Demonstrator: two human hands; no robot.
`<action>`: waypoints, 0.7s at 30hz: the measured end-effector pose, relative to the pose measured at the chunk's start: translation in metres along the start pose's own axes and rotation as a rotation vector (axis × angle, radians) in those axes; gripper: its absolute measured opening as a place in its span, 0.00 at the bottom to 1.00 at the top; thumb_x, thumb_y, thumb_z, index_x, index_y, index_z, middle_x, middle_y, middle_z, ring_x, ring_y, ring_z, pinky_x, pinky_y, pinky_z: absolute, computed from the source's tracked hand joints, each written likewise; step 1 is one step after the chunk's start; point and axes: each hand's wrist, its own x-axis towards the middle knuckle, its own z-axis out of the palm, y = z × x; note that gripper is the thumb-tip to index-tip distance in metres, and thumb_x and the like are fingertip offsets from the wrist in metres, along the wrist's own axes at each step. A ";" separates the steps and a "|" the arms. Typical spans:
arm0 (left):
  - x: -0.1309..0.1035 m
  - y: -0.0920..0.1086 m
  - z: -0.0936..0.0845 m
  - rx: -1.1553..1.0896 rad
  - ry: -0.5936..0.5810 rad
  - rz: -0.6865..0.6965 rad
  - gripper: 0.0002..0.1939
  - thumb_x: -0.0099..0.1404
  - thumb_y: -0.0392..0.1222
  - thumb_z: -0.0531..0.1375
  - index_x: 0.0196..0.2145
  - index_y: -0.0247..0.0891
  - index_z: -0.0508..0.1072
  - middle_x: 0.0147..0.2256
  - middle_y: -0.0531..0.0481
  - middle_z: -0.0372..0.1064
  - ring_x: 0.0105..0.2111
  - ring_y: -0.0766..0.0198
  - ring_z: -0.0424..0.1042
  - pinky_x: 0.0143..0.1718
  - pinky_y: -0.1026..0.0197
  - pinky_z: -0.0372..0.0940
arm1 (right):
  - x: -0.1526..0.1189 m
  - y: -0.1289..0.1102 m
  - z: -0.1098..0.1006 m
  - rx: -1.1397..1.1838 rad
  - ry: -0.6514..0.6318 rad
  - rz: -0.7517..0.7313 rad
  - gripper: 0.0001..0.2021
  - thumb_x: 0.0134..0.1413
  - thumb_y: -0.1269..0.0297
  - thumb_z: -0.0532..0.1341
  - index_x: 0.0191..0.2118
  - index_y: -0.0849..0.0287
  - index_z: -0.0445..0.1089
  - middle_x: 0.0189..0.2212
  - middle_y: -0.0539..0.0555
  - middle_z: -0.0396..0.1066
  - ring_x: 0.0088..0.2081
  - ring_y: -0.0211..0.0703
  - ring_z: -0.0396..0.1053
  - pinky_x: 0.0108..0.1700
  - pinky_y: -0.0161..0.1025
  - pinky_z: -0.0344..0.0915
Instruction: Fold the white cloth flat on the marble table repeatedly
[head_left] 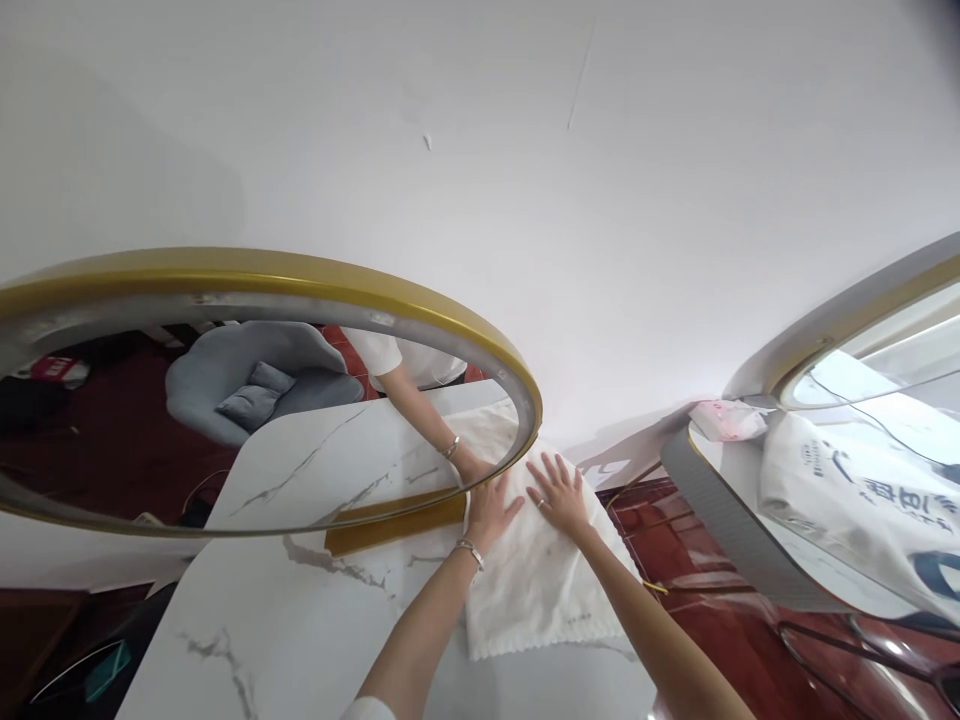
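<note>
Fingers lay spread, left hand [487, 514] and right hand [562, 498] flat on cloth [536, 590] toward twelve o'clock; light, even outward pressure seemed best against creases.

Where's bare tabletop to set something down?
Widest: marble tabletop between its left edge, brown strip and left forearm. Smaller: between the forearms, nearside of the cloth. Crowded: around left hand and right hand on the cloth, by mirror rim.
</note>
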 end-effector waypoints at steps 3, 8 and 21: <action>-0.016 0.004 0.005 0.024 0.073 0.019 0.33 0.65 0.58 0.51 0.64 0.44 0.52 0.61 0.41 0.54 0.60 0.43 0.54 0.58 0.41 0.52 | -0.010 -0.001 -0.002 0.003 0.010 0.000 0.24 0.63 0.51 0.46 0.64 0.39 0.48 0.67 0.50 0.44 0.66 0.54 0.39 0.60 0.64 0.43; -0.059 0.010 0.013 0.036 0.146 0.131 0.32 0.66 0.55 0.52 0.64 0.44 0.51 0.66 0.43 0.39 0.65 0.43 0.38 0.62 0.36 0.42 | -0.047 -0.006 -0.001 0.008 0.049 -0.011 0.24 0.63 0.51 0.45 0.64 0.39 0.47 0.67 0.49 0.44 0.67 0.53 0.39 0.62 0.62 0.39; -0.229 0.016 0.004 -0.070 -0.063 0.457 0.41 0.61 0.61 0.55 0.66 0.49 0.43 0.67 0.46 0.35 0.65 0.44 0.40 0.62 0.33 0.38 | -0.159 -0.034 -0.007 0.038 0.172 0.095 0.25 0.62 0.51 0.47 0.63 0.44 0.53 0.64 0.53 0.52 0.66 0.54 0.44 0.63 0.60 0.41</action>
